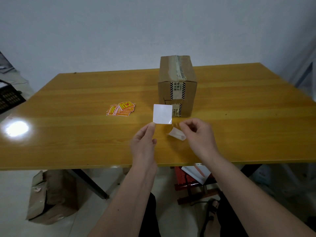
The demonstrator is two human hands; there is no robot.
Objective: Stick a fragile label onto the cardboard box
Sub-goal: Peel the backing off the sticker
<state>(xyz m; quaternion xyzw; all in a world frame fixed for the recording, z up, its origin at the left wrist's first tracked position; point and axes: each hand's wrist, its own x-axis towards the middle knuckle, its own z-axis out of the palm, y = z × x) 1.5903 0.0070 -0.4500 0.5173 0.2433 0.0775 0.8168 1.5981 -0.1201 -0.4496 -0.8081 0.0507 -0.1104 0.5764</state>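
A taped cardboard box (pixel 177 93) stands upright on the wooden table (pixel 68 130), right of centre. In front of it my left hand (pixel 144 144) pinches the lower left corner of a square fragile label (pixel 162 114), whose white back faces me. My right hand (pixel 198 134) hovers just to the right, thumb and forefinger pinched together and empty. A curled white backing paper (pixel 177 135) lies just below those fingertips, next to the thumb. The label is held a little short of the box's front face, not touching it.
A loose pile of yellow-and-red fragile labels (pixel 121 109) lies on the table left of the box. A black crate (pixel 8 98) sits off the table's left edge. Under the table are a worn carton (pixel 49 197) and a red stool with papers (pixel 193 178).
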